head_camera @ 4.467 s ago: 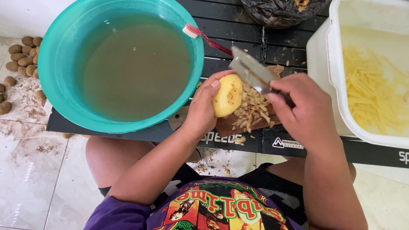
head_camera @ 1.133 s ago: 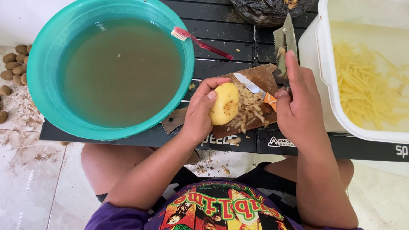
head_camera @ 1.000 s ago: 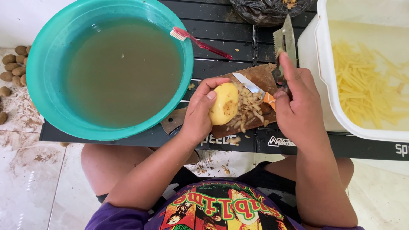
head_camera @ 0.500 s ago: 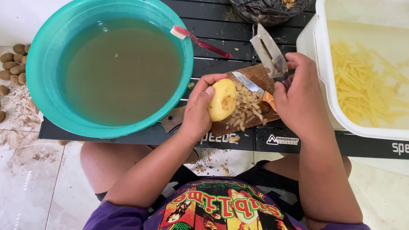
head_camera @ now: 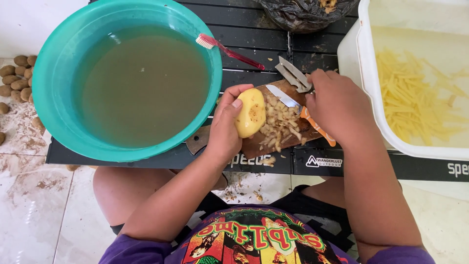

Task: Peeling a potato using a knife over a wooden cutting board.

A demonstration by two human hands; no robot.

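Observation:
My left hand (head_camera: 225,128) grips a peeled yellow potato (head_camera: 250,112) over the near left end of a wooden cutting board (head_camera: 288,88). My right hand (head_camera: 337,105) holds a metal peeler (head_camera: 292,74) whose blade points to the far left, low over the board. A small knife with an orange handle (head_camera: 298,107) lies on the board beside a heap of potato peelings (head_camera: 279,128), between my two hands.
A teal basin (head_camera: 53,58) of murky water sits at the left with a red toothbrush (head_camera: 227,47) across its rim. A white tub (head_camera: 364,73) of cut potato sticks stands at the right. A black bag (head_camera: 303,12) lies behind. Unpeeled potatoes (head_camera: 14,78) lie on the tiled floor.
My right hand has swung the peeler from upright near the white tub down and left, towards the board. My left hand has kept the potato in place.

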